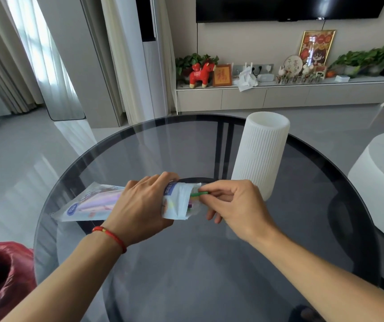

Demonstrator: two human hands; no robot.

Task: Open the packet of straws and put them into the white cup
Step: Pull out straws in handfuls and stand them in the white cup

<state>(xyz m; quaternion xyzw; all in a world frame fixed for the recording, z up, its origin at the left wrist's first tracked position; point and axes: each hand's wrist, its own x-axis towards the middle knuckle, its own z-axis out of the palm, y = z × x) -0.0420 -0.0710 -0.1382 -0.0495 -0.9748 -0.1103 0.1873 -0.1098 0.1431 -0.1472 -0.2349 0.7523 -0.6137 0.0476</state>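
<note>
Over a round glass bench (209, 263), the left hand (143, 205) grips the packet (93, 204) around its middle, open end facing right. The right hand (235, 205) pinches a green straw (201, 194) poking from the opening. The ribbed white cup (259, 154) stands upright just beyond the right hand.

Round glass table (139, 263) bearing white cup (259, 156)

My left hand (143, 201), a thin red cord bracelet (110, 235) on its wrist, wraps around the printed plastic straw packet (93, 203) near its open end. My right hand (237, 205) pinches a thin green straw (200, 194) between thumb and forefinger, other fingers loosely curled.
</note>
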